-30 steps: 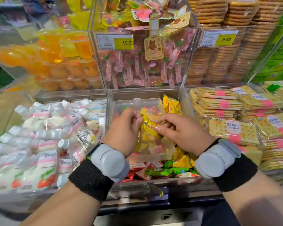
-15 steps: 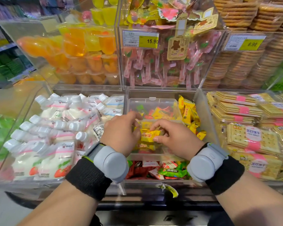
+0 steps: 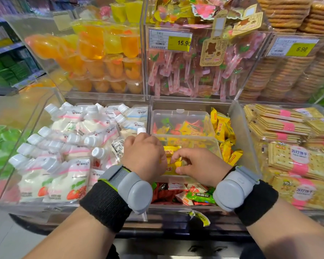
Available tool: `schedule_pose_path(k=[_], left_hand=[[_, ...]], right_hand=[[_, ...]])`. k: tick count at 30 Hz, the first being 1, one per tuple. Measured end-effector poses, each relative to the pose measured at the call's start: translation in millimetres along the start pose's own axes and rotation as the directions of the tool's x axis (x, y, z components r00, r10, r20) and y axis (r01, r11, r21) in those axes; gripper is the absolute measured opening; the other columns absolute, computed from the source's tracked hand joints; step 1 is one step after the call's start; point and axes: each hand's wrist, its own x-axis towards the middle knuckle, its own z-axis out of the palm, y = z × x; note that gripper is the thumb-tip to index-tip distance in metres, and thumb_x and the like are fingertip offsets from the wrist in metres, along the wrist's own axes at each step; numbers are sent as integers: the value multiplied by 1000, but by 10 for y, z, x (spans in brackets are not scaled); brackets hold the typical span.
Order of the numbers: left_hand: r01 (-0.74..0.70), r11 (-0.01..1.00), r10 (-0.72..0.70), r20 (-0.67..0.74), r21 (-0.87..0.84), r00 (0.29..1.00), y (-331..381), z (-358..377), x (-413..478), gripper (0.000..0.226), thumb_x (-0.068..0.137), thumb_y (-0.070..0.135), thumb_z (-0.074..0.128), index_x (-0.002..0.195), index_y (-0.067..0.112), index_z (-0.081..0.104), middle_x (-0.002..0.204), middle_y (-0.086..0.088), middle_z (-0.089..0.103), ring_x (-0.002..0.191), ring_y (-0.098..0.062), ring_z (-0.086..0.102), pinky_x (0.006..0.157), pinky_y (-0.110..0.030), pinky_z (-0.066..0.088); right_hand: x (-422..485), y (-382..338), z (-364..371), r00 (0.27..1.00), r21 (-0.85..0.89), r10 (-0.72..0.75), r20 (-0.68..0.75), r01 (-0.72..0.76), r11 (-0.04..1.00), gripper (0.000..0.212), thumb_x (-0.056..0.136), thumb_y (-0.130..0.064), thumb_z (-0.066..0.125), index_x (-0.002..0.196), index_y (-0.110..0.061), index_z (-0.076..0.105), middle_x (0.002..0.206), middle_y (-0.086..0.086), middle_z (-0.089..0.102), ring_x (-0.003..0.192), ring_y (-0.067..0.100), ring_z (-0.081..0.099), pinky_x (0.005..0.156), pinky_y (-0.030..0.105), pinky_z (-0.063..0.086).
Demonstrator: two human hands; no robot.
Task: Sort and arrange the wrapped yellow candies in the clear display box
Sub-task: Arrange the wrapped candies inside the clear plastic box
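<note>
Left hand (image 3: 144,156) curls onto the yellow candies (image 3: 171,166) at the front of the clear box (image 3: 180,111); its grip is hidden. Right hand (image 3: 200,165) pinches those candies. Judged mid-arrangement: next, seat them flat and square, then release.

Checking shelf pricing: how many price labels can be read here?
2: 15.90 label on the pink lollipop bin, 6.90 label on the round biscuit bin. A blurred tag upper left may be another.
</note>
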Motion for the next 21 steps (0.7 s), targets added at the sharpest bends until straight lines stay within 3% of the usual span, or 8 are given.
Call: schedule_pose_path(k=[3, 8, 15, 19, 21], left_hand=[[-27, 999, 27, 8, 29, 1000, 2, 10, -8, 17, 83, 37, 53, 85, 26, 66, 112, 14, 55, 118, -12, 34, 95, -37, 16], [-31, 998, 28, 55, 47, 998, 19, -3, 4, 30, 84, 49, 50, 86, 25, 68, 111, 14, 56, 118, -12, 35, 96, -38, 16], [-25, 999, 26, -36, 20, 999, 77, 17, -4, 23, 83, 45, 50, 84, 29, 67, 109, 18, 56, 116, -10, 34, 88, -33, 7], [-22, 1000, 21, -117, -13, 993, 175, 9, 10, 21, 84, 43, 50, 87, 31, 67, 108, 17, 57, 116, -10, 35, 89, -32, 9], [-48, 999, 44, -155, -21, 987, 248, 0, 14, 20, 84, 43, 50, 88, 31, 66, 108, 17, 57, 116, -11, 35, 89, -32, 10]], right_hand=[[-1, -2, 1, 1000, -2, 6, 14, -6, 1000, 12, 82, -25, 63, 94, -29, 65, 85, -1, 61, 75, 13, 53, 62, 19, 39], [-26, 6, -11, 1000, -4, 8, -1, -8, 1000, 14, 83, -26, 63, 97, -27, 66, 93, -1, 64, 78, 9, 54, 61, 10, 36], [-85, 31, -96, 998, -1, -18, -55, 18, 1000, 10, 83, -22, 62, 90, -26, 68, 89, -9, 63, 69, -4, 49, 58, 5, 37], [-133, 48, -208, 993, 65, -27, -112, 35, 997, 11, 84, -19, 60, 89, -24, 69, 83, -13, 60, 62, -7, 50, 59, 12, 38], [-174, 68, -281, 985, 83, -37, -167, 51, 995, 10, 84, -17, 60, 87, -23, 69, 76, -17, 57, 62, -11, 50, 55, 5, 37]])
